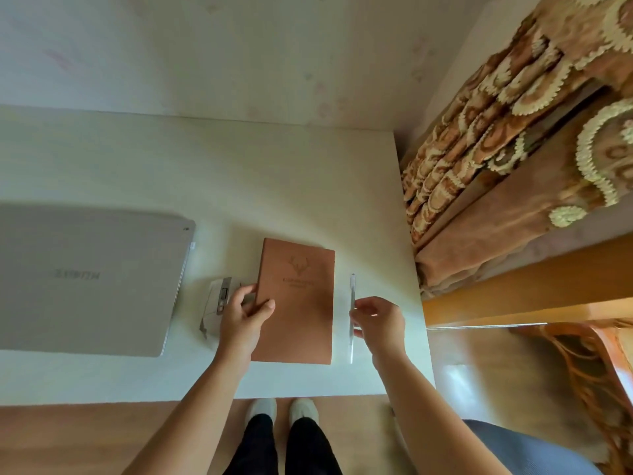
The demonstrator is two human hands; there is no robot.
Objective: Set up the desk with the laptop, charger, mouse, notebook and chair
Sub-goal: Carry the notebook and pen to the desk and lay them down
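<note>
A brown notebook (pixel 301 303) with a deer emblem lies flat on the white desk (pixel 205 173), right of centre. My left hand (pixel 244 318) grips its left edge, thumb on the cover. A silver pen (pixel 352 303) lies just right of the notebook, and my right hand (pixel 378 323) pinches it at its middle. A closed silver laptop (pixel 85 279) rests at the left. Between laptop and notebook sits a white mouse (pixel 217 299), partly hidden by my left hand. A blue-grey chair seat (pixel 534 450) shows at the bottom right.
The desk's right edge (pixel 411 255) meets a bed with a brown patterned blanket (pixel 513 138) and an orange wooden frame (pixel 534 286). A wall (pixel 239 53) backs the desk. My feet (pixel 281 411) stand on the wooden floor at the desk's front edge.
</note>
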